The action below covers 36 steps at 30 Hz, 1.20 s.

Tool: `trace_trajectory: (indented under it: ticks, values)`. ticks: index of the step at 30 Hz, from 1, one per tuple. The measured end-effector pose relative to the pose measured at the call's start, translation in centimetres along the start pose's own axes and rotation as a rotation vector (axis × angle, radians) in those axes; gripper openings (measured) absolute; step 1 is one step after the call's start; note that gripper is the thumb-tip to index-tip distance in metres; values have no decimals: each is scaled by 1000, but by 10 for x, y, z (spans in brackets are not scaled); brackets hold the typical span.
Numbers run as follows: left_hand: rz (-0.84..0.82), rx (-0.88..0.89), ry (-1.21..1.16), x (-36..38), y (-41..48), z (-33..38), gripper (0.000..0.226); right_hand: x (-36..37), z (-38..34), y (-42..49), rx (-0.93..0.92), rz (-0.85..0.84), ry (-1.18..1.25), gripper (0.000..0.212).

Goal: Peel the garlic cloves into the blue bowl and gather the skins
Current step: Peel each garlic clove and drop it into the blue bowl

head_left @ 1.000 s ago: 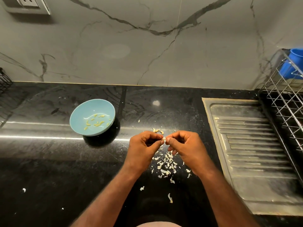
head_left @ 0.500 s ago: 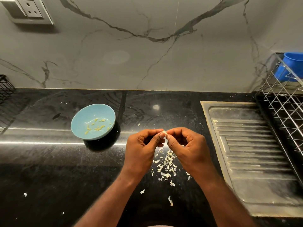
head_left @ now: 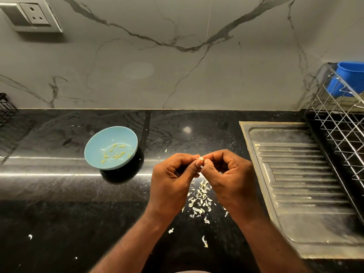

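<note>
My left hand and my right hand meet fingertip to fingertip above the black counter. Between them they pinch a small pale garlic clove, mostly hidden by the fingers. A light blue bowl stands to the left of my hands and holds several small yellowish peeled cloves. A loose pile of white garlic skins lies on the counter directly under my hands, with a few stray flakes nearer to me.
A steel sink drainboard lies to the right. A wire dish rack with a blue cup stands at the far right. A black wire basket sits at the left edge. A marble wall with a socket rises behind.
Both hands have stayed together on the clove, with the fingertips shifting slightly as they work at it. The view has tilted a little, showing more of the wall.
</note>
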<state>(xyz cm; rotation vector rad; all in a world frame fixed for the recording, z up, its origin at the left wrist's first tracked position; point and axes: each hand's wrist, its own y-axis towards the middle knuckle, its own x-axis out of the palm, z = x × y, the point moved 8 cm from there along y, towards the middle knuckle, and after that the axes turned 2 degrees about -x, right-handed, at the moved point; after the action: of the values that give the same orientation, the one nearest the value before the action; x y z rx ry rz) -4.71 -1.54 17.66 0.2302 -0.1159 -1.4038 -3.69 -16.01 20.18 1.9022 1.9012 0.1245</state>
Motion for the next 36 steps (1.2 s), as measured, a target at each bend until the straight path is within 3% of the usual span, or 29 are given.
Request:
trace_trajectory:
  ticks: [8, 12, 17, 21, 28, 36]
  values:
    - [-94, -67, -131, 2, 6, 9, 16, -2, 4, 0, 109, 14, 131, 9]
    - [-99, -199, -295, 3, 9, 0, 17, 0, 8, 2, 188, -24, 228, 20]
    - [9, -201, -310, 0, 6, -2, 15, 1, 10, 1, 221, -50, 277, 33]
    - [8, -178, -241, 2, 5, 2, 12, 3, 12, 1, 227, -41, 302, 9]
    - [-41, -230, -211, 6, 3, -2, 19, 4, 13, 0, 243, -40, 307, 15]
    - [-29, -342, -394, 7, 4, -8, 16, 4, 30, -1, 342, -4, 469, 9]
